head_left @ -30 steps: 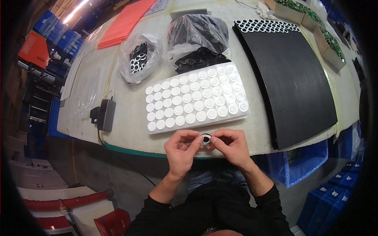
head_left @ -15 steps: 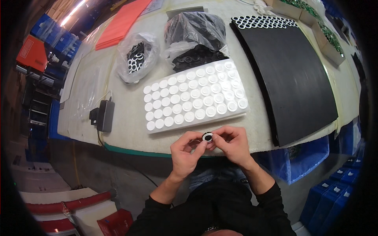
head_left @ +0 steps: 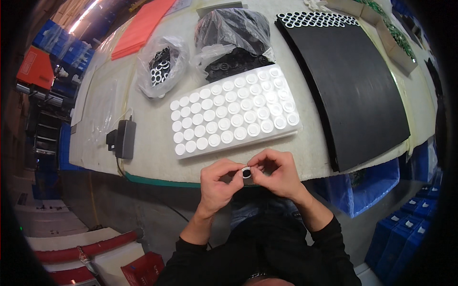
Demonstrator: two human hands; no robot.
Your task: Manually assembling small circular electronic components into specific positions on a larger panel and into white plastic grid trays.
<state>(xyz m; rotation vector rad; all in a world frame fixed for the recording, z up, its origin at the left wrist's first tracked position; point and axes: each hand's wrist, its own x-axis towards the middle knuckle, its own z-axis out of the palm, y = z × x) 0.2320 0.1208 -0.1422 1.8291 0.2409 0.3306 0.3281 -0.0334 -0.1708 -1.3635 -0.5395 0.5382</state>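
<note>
Between the fingertips of both hands sits a small round ring (head_left: 246,172), white around a black middle, held just over the table's front edge. My left hand (head_left: 221,183) pinches its left side with thumb and forefinger. On the other side, my right hand (head_left: 275,174) grips it in the same way, fingers curled. Part of the ring is covered by the fingertips. Just beyond the hands lies a white tray (head_left: 214,153) filled with rows of round white caps (head_left: 221,112). Similar white-and-black rings (head_left: 317,20) stand in rows on the far end of a black sheet stack (head_left: 350,90).
A clear bag (head_left: 164,71) holds more rings, and a larger bag (head_left: 234,35) holds black parts. A black power adapter (head_left: 125,139) lies at left, orange sheets (head_left: 143,28) behind. Green parts fill cartons (head_left: 403,59) at far right; a blue-lined bin (head_left: 365,188) stands below the table.
Both hands still hold the ring and have shifted slightly left. The ring is turned a little, and my right fingers have changed their grip on it. The whole view has shifted slightly.
</note>
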